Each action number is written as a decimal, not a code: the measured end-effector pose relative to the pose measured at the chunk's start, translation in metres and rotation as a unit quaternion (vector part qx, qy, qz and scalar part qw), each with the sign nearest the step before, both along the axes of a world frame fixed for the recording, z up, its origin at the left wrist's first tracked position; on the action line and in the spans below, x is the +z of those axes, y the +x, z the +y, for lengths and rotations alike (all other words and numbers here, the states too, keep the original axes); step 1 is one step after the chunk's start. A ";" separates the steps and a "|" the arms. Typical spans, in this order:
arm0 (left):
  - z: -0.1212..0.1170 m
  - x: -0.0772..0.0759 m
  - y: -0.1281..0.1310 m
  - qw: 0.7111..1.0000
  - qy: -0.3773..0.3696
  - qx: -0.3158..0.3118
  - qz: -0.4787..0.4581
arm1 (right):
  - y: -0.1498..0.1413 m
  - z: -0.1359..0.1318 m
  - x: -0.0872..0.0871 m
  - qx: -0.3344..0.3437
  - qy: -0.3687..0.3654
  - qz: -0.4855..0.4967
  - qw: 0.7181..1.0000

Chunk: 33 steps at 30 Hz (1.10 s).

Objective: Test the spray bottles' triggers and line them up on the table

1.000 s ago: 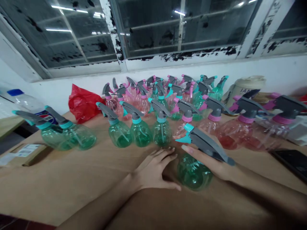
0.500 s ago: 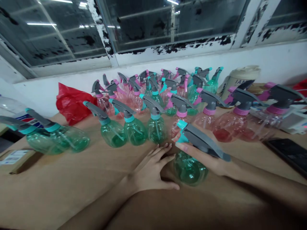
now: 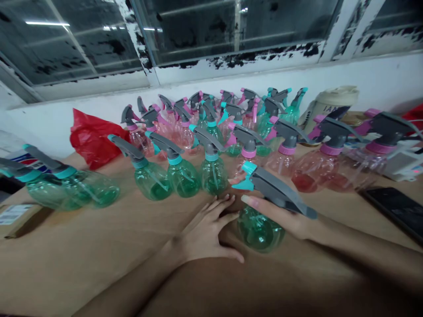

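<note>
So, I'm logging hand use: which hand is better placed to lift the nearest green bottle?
Right, I'd say: the right hand grips the nearest green bottle, while the left hand is spread open on the table.

table [image 3: 99,251]: light brown top, lower frame to mid-height
held bottle [image 3: 261,229]: green, lower center, base looks on table
green bottles [image 3: 183,178]: three center, two left
pink bottles [image 3: 315,171]: row, center to right
back bottles [image 3: 187,134]: pink/green mix, upper middle
red bag [image 3: 94,138]: upper left
flat box [image 3: 20,220]: left edge
phone [image 3: 395,209]: right edge
</note>
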State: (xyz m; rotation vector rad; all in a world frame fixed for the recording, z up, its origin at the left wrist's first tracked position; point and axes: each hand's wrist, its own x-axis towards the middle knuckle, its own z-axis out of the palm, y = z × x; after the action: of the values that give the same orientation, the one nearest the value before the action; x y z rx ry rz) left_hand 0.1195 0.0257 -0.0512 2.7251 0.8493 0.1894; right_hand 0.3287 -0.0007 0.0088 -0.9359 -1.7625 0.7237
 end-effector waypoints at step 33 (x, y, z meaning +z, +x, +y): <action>0.000 -0.001 -0.001 1.000 0.018 -0.013 0.008 | 0.001 0.000 0.001 0.046 -0.032 0.023 0.998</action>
State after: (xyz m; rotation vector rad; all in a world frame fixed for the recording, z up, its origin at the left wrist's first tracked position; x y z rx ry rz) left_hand 0.1187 0.0255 -0.0518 2.7736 0.8234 0.1794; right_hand 0.3295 -0.0004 0.0099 -0.8784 -1.7602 0.8587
